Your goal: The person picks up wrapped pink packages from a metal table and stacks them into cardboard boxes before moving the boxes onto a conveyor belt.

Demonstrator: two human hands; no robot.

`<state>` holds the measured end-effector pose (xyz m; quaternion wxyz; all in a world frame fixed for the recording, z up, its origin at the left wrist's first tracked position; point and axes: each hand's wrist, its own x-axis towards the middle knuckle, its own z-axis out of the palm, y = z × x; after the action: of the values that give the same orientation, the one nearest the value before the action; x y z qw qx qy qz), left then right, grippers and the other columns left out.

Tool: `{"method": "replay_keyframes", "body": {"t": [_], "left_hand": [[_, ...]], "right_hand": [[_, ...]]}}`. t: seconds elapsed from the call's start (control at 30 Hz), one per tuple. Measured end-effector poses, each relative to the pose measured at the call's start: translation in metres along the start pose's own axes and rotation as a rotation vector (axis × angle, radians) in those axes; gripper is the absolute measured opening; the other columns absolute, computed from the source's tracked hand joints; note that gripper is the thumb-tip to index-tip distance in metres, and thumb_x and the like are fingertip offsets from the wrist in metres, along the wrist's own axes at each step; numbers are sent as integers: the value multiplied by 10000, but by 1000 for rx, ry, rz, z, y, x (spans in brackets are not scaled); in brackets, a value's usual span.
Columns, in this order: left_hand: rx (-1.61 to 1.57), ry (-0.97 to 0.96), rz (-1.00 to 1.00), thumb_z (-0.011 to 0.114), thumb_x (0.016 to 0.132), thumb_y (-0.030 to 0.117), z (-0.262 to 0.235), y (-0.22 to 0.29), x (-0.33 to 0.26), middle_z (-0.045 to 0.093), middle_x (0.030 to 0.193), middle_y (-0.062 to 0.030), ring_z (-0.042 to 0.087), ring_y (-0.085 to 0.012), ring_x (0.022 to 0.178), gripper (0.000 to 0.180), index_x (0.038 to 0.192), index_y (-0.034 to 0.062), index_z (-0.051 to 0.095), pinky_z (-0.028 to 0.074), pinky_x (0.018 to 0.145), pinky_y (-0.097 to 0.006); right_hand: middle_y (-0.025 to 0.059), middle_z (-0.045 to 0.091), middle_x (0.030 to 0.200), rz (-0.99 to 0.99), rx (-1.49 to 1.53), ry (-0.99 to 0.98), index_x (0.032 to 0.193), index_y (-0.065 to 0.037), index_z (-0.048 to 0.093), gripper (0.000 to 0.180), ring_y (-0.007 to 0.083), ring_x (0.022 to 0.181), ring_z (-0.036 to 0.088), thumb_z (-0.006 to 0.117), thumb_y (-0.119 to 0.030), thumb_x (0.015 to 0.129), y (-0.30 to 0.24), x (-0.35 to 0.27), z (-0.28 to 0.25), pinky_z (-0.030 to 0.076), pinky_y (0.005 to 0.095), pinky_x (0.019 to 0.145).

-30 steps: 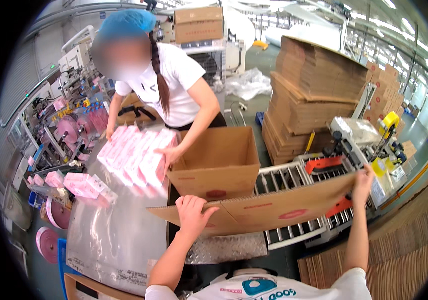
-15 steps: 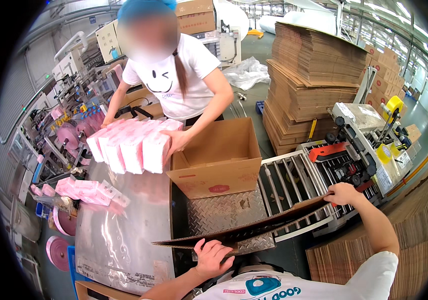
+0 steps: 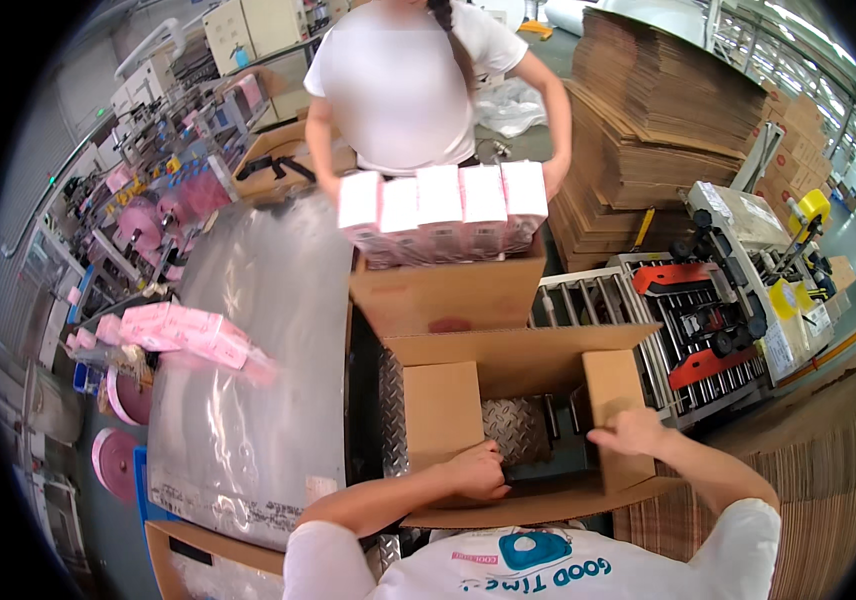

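Observation:
In front of me a cardboard box point(image 3: 523, 346) stands unfolded into a rectangle with its flaps up. Through its open middle the diamond-plate surface point(image 3: 513, 430) shows. My left hand point(image 3: 476, 471) is closed at the near end of the left flap, fingers curled over its edge. On the right flap my right hand point(image 3: 635, 433) is closed too, thumb toward the box's middle. Beyond it, a co-worker holds a row of several pink-and-white packs point(image 3: 440, 215) between both hands, at the mouth of a second cardboard box point(image 3: 448, 300).
A metal table point(image 3: 248, 430) lies to my left, with more pink packs point(image 3: 188, 333) on it. Rollers point(image 3: 588, 300) lead right to a tape machine point(image 3: 713, 325). Flat cardboard stacks stand at the far right point(image 3: 658, 90) and near right point(image 3: 778, 510).
The flat folded cardboard in my hands has opened into a box shape. Both my hands moved inward onto its flaps. The co-worker carried the packs from over the table to the second box.

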<state>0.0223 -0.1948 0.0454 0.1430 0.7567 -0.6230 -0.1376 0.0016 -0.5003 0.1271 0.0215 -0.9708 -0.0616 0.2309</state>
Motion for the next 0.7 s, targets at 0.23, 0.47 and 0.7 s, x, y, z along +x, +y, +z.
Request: {"method": "replay_keyframes", "body": {"t": [0.23,0.47,0.7], "left_hand": [[-169,339,-139,582,817,206,43,-44,2,593,949,-131,547,-292,944,176,884,44,598,425,847,-414],[285,727,-686,580,823,353,-166,-94,12,534,1136,-175,494,-323,1090,464,1130,8,532,360,957,-442],[193,565,-764,387,897,537,-10,-58,-36,387,1361,-220,321,-280,1312,721,1320,-47,370,238,1068,-449]], "right_hand": [[190,323,1419,-572,553,-708,1394,-36,298,859,288,1318,307,566,-586,790,14,-47,-12,277,330,1072],[169,406,1362,-228,27,434,1262,2,464,711,343,1288,327,640,-429,725,26,37,20,215,452,1075],[150,334,1398,214,1858,958,1346,1,348,597,225,1297,299,335,-451,957,75,76,69,203,336,1079]]}}
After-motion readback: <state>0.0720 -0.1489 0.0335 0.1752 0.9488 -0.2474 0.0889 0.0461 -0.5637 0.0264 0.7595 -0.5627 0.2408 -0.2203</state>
